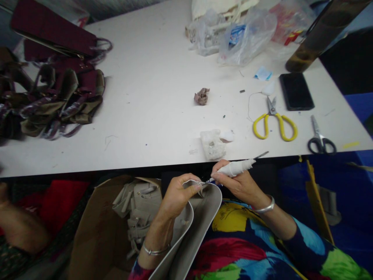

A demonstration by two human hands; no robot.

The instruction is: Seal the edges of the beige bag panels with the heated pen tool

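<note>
In the head view my left hand (179,194) pinches the upper edge of a grey bag (204,221), thumb on top. The bag hangs over my lap, its two curved panels spread apart. Closed around a white-wrapped, awl-like tool (237,168), my right hand (233,182) brings the tool's lower tip to the bag's edge beside my left thumb. A thin metal rod sticks out of the tool's other end. What the tip touches is too small to make out.
On the white table (151,97) lie yellow-handled scissors (274,118), black-handled scissors (321,140), a phone (296,92), plastic bags (244,39) and maroon bags (58,77). A cardboard box (96,225) holds grey bags (142,198). Another person's arm (20,225) shows at left.
</note>
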